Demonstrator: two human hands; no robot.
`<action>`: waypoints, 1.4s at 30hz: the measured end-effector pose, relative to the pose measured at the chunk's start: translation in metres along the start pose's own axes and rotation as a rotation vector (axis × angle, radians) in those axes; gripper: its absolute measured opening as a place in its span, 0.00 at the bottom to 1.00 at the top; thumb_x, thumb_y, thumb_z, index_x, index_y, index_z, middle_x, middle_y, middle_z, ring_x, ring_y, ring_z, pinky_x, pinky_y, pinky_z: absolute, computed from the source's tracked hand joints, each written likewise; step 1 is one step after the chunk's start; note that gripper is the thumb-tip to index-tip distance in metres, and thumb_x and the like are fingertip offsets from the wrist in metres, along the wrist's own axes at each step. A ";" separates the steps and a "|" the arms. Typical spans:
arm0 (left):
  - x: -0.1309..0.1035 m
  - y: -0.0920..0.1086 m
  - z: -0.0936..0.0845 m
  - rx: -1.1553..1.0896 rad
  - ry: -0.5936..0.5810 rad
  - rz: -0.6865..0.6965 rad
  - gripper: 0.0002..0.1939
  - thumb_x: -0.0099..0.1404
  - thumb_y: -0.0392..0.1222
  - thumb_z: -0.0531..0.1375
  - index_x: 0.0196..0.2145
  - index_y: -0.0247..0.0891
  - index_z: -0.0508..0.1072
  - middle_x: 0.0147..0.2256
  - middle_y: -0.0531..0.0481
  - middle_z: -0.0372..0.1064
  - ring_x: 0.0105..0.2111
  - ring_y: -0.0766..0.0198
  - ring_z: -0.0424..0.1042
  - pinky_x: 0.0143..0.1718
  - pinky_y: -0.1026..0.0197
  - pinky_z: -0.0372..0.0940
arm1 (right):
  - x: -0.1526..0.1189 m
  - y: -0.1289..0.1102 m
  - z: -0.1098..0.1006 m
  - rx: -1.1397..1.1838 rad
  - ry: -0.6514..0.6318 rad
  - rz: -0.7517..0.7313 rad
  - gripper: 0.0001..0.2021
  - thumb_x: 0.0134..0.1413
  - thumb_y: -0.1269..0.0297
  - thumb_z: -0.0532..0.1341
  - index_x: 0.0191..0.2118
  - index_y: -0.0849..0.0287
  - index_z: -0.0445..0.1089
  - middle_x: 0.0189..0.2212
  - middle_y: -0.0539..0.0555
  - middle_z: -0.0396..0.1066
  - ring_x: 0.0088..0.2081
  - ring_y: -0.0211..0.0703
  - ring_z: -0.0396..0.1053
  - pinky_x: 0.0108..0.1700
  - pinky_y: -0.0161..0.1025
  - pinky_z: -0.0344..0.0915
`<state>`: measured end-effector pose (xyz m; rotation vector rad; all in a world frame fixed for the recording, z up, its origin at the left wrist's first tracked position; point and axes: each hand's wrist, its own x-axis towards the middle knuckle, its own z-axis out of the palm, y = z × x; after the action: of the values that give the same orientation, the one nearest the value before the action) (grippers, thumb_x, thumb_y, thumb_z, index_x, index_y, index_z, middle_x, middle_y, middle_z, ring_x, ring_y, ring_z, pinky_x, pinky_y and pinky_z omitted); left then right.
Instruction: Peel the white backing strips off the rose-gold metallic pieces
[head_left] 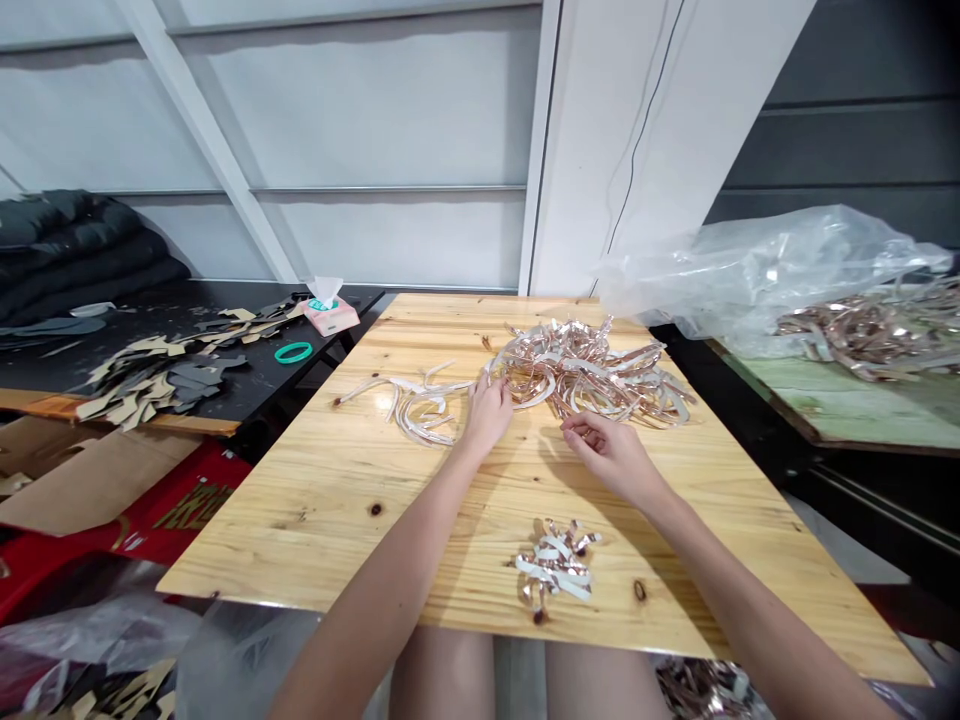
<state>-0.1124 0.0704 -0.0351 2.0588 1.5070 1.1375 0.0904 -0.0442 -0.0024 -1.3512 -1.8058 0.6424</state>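
Note:
A tangled pile of shiny rose-gold and white strips (592, 365) lies toward the back of the wooden table. My left hand (489, 408) is closed on strips at the pile's left edge. By the pile's near edge, my right hand (613, 455) has its fingers curled and pressed together; whatever is between them is hidden or too small to name. Left of my left hand is a looser coil of thin whitish strips (424, 415). Short curled offcuts of the strips (555, 565) form a small heap near the front edge, between my forearms.
The wooden table (315, 520) is in front of me. A black table (225, 375) at left bears beige and grey scraps (150, 380), a green ring (293, 353) and a tissue box (330, 312). At right, clear plastic (780, 265) and more strips (877, 330) lie on another table.

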 end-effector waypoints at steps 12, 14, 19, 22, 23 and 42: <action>-0.014 0.007 -0.015 0.411 -0.013 -0.057 0.16 0.69 0.36 0.54 0.50 0.34 0.77 0.52 0.31 0.70 0.55 0.41 0.65 0.56 0.41 0.61 | 0.001 0.001 -0.002 -0.025 -0.051 -0.020 0.11 0.64 0.58 0.59 0.41 0.59 0.75 0.33 0.56 0.78 0.35 0.48 0.75 0.33 0.40 0.66; -0.013 0.007 -0.014 0.395 -0.057 -0.058 0.16 0.69 0.35 0.54 0.48 0.33 0.77 0.50 0.30 0.71 0.54 0.40 0.66 0.56 0.41 0.62 | 0.001 0.000 -0.001 -0.034 -0.090 -0.026 0.11 0.65 0.59 0.58 0.40 0.60 0.75 0.33 0.56 0.78 0.33 0.47 0.74 0.32 0.40 0.66; -0.003 0.002 -0.012 0.135 0.054 -0.059 0.20 0.66 0.28 0.53 0.52 0.30 0.75 0.55 0.32 0.70 0.57 0.47 0.69 0.62 0.47 0.62 | 0.001 0.002 0.001 -0.048 -0.154 -0.044 0.12 0.65 0.59 0.58 0.41 0.61 0.75 0.32 0.56 0.78 0.32 0.46 0.74 0.33 0.39 0.65; 0.001 0.003 -0.017 -0.004 0.251 -0.031 0.22 0.67 0.28 0.52 0.56 0.29 0.73 0.58 0.32 0.69 0.60 0.50 0.68 0.64 0.48 0.62 | 0.001 0.003 0.002 -0.050 -0.158 -0.044 0.11 0.64 0.60 0.58 0.40 0.61 0.75 0.32 0.56 0.78 0.31 0.44 0.73 0.32 0.39 0.65; 0.002 0.004 -0.020 -0.041 0.320 -0.005 0.22 0.68 0.28 0.52 0.57 0.30 0.73 0.59 0.33 0.68 0.60 0.50 0.68 0.64 0.48 0.62 | 0.001 0.003 0.001 -0.051 -0.155 -0.045 0.11 0.64 0.60 0.58 0.40 0.61 0.75 0.32 0.56 0.78 0.31 0.44 0.73 0.32 0.38 0.65; -0.027 0.058 -0.028 -0.080 0.344 0.832 0.28 0.76 0.31 0.46 0.71 0.41 0.54 0.67 0.42 0.60 0.66 0.56 0.62 0.67 0.50 0.63 | 0.002 -0.007 -0.004 0.233 0.230 -0.009 0.35 0.63 0.49 0.63 0.70 0.57 0.56 0.46 0.61 0.78 0.35 0.46 0.74 0.29 0.38 0.68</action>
<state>-0.1002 0.0190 0.0103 2.6019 0.6550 1.8752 0.0894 -0.0442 0.0056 -1.2062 -1.5036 0.6428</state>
